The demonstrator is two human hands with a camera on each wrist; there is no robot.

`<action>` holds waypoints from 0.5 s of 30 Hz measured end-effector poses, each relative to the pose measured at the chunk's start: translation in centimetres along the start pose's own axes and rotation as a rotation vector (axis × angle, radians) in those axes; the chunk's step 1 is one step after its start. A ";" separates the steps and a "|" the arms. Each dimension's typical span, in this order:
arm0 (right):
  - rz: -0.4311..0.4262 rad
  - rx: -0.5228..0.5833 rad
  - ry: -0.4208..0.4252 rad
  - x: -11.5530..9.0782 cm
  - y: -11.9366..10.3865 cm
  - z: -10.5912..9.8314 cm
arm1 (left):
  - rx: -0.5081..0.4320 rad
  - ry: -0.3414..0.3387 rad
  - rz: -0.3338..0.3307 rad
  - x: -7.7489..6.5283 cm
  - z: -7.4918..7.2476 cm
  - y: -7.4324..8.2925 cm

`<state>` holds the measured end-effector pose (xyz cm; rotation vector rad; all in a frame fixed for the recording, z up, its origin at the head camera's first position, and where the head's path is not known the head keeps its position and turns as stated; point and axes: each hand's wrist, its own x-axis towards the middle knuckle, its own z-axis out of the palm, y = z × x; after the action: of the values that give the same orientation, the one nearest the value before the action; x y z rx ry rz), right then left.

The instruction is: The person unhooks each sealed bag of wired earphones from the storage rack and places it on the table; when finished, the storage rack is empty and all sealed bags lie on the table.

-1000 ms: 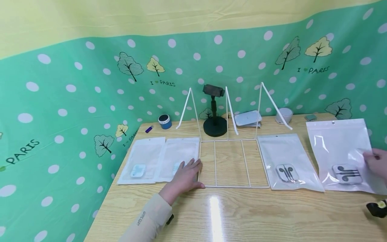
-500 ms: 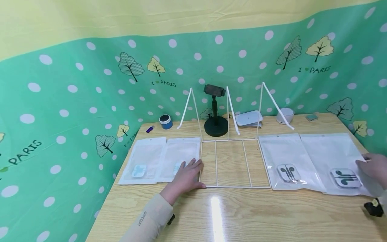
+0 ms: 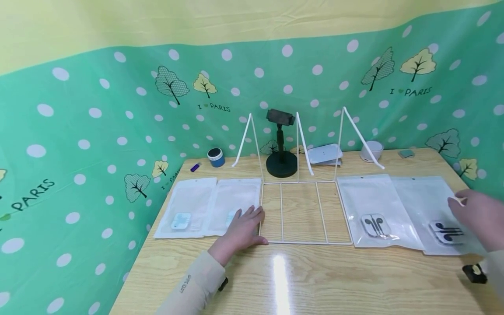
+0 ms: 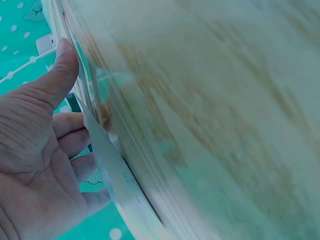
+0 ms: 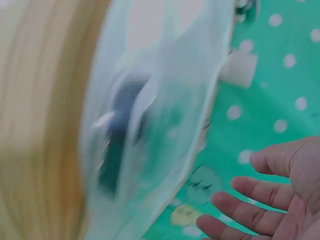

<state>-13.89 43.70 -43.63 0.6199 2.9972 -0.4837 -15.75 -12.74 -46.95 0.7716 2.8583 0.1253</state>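
In the head view my left hand (image 3: pixel 241 231) rests with spread fingers on the left side of a white wire rack (image 3: pixel 305 242) and on the inner left zip pouch (image 3: pixel 238 194). An outer left zip pouch (image 3: pixel 194 197) lies beside it. On the rack's right lies a clear-fronted zip pouch (image 3: pixel 366 197) with white wired earphones (image 3: pixel 376 225) in a case. Another such pouch (image 3: pixel 419 197), also with boxed earphones (image 3: pixel 446 232), lies at far right. My right hand (image 3: pixel 478 218) is over its right edge; in the right wrist view its loosely bent fingers (image 5: pixel 260 192) hold nothing.
Three angled white prongs (image 3: pixel 362 140) rise from the rack's back. Behind stand a black stand (image 3: pixel 281 164), a blue round speaker (image 3: pixel 215 158), a white tray-like item (image 3: pixel 323 154) and a white cup (image 3: pixel 371 151). A small purple item (image 3: pixel 194 167) lies at the back left.
The far-right pouch, tilted up in my right hand a second ago, now lies flat on the table, slightly overlapping its neighbour. My right hand has let it go; the left stays put.
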 end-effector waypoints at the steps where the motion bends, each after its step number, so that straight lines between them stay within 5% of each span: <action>1: -0.017 -0.012 0.007 -0.3 -0.6 -0.1 | -0.003 -0.002 0.000 0.0 0.0 0.0; 6: -0.120 -0.032 0.076 -1.5 -3.5 -0.6 | -0.024 0.000 0.000 0.1 -0.1 0.0; 15: -0.386 0.098 0.155 -3.2 -7.7 0.5 | -0.107 0.009 -0.003 0.3 0.0 -0.6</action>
<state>-13.96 35.62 -41.53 0.0775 3.2672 -0.6295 -16.29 -13.15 -47.11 0.7469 2.8344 0.2799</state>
